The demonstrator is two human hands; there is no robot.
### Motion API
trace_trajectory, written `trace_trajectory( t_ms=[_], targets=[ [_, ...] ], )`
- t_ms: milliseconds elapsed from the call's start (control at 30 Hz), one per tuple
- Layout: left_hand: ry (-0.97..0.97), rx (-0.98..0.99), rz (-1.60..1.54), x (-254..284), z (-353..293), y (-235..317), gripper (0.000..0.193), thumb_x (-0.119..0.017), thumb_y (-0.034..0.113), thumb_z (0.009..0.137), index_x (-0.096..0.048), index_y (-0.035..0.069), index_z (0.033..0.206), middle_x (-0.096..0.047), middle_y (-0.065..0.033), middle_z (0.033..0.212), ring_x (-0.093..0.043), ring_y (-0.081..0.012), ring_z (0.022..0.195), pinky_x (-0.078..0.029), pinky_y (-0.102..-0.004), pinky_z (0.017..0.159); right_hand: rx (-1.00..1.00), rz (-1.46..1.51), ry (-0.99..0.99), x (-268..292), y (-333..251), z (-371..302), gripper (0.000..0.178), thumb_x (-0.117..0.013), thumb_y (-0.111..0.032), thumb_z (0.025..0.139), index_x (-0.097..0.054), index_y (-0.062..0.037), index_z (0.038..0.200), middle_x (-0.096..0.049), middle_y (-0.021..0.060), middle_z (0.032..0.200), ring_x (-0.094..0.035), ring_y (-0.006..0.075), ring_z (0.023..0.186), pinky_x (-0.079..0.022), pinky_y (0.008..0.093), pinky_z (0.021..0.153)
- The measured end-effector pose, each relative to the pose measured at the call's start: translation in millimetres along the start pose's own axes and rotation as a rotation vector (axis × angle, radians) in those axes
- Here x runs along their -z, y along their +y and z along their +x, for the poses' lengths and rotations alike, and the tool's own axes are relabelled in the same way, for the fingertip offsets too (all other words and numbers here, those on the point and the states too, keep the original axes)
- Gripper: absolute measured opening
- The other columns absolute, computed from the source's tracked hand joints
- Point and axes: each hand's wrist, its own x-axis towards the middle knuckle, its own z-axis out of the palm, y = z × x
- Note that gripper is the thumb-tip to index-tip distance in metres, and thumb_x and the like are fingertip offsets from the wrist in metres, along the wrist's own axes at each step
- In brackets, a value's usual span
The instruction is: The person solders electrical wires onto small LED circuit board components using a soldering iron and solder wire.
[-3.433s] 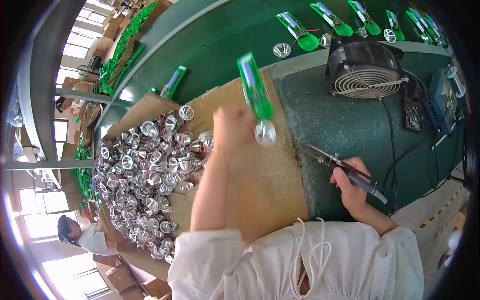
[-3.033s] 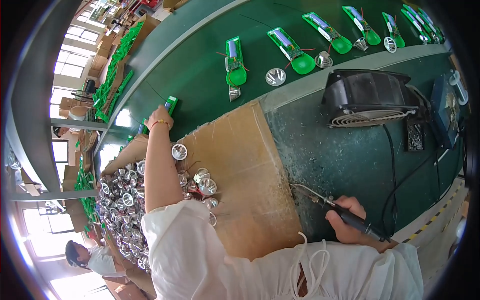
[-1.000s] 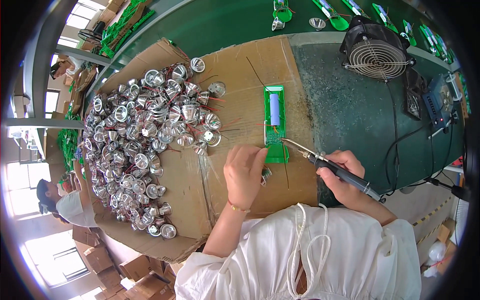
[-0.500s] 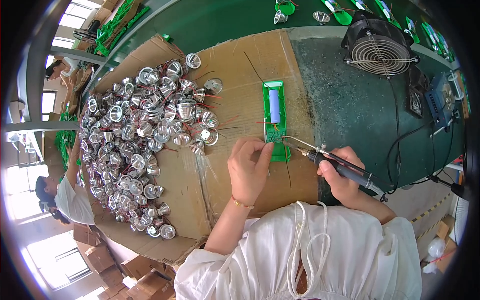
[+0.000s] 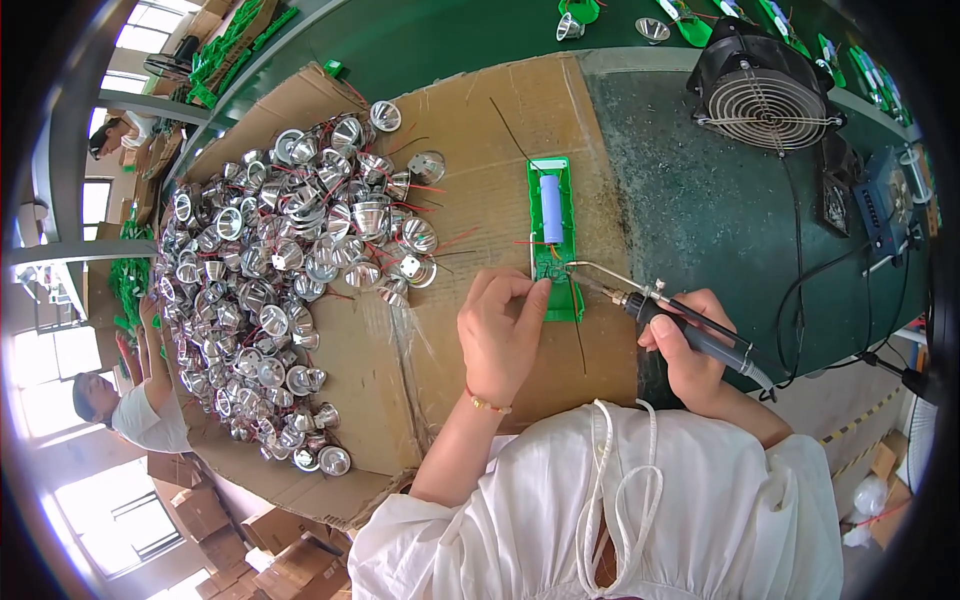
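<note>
A long green plastic housing [image 5: 566, 195] lies on the cardboard, holding a purple cylindrical battery [image 5: 551, 208] and a small circuit board [image 5: 552, 270] with thin red and black wires. At the board's left edge, my left hand [image 5: 498, 325] has thumb and fingers pinched together; whatever they grip is hidden. My right hand [image 5: 692, 345] is wrapped round the black handle of a soldering iron [image 5: 690, 335]. A thin bent metal tube fixed to the iron reaches over the board. The iron's tip points at the housing's right side, and I cannot tell if it touches.
A heap of shiny reflector cups [image 5: 290, 260] with red and black wires covers the cardboard [image 5: 460, 130] at left. At back right stand a black fan [image 5: 765, 105] and a blue box [image 5: 885, 205] with cables. More green housings [image 5: 690, 25] line the far edge. Co-workers sit at left.
The soldering iron has drawn slightly right, its tip a little farther from the board. My left hand stays nearly in place. A co-worker at left has shifted head and hands.
</note>
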Motion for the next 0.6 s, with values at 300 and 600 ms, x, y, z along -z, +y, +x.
trace_trajectory(
  t_ms=[300, 600],
  targets=[
    [-0.024, 0.033, -0.047, 2.4, -0.8, 1.5, 0.013, -0.065, 0.008, 0.076, -0.058, -0.003, 0.074, -0.058, -0.0105, 0.08, -0.057, -0.0183, 0.062, -0.046, -0.0266, 0.054, -0.008, 0.011, 0.001, 0.6, 0.9, 0.2, 0.017, -0.059, -0.01, 0.082, -0.047, 0.0013, 0.086, -0.059, 0.0091, 0.067, -0.057, 0.0105, 0.057, -0.047, 0.0239, 0.052],
    [-0.048, 0.038, -0.058, 4.6, -0.5, 1.6, 0.01, -0.064, 0.006, 0.076, -0.059, -0.002, 0.075, -0.058, -0.0104, 0.083, -0.058, -0.0188, 0.065, -0.046, -0.0262, 0.056, -0.065, 0.068, 0.002, -7.8, 1.0, 9.3, 0.015, -0.058, -0.008, 0.082, -0.046, 0.0007, 0.084, -0.056, 0.0093, 0.068, -0.056, 0.0113, 0.057, -0.047, 0.0233, 0.05]
  ],
)
